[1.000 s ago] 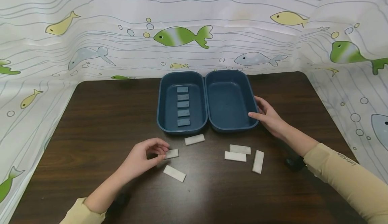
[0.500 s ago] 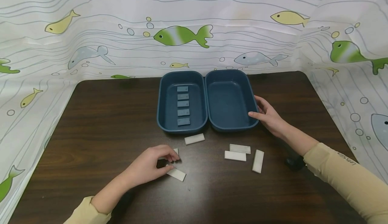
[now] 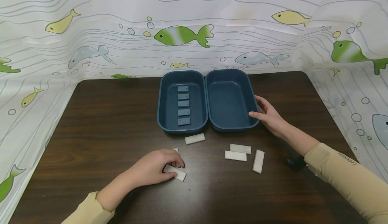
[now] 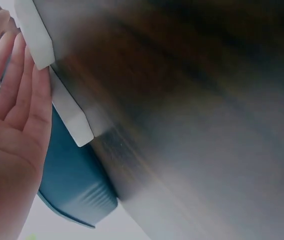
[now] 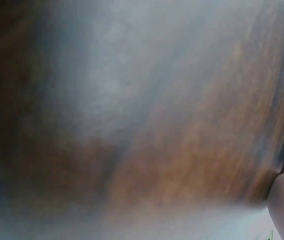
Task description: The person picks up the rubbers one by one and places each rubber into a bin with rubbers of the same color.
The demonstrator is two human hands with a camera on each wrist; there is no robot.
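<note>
Across the dark table (image 3: 115, 123), my left hand (image 3: 158, 167) has moved from the farther block (image 3: 176, 150) to the nearer block (image 3: 181, 175), which lies under its parted fingers and now seems my pick, while my right hand (image 3: 271, 119) grips the right blue tray (image 3: 228, 99).

Remotely, I'm viewing a dark brown, wood-grained table (image 3: 212, 197). Mid-frame, the left of two navy rounded trays (image 3: 231, 106) is holding lighter-blue rectangular blocks (image 3: 183, 112). Below, flat oblong tiles (image 3: 235, 155) are showing white. Beige sleeves (image 3: 342, 177) are filling the lower corners. Up top, a white sheet (image 3: 230, 10) is displaying green, yellow and pale-blue fish (image 3: 177, 35).
</note>
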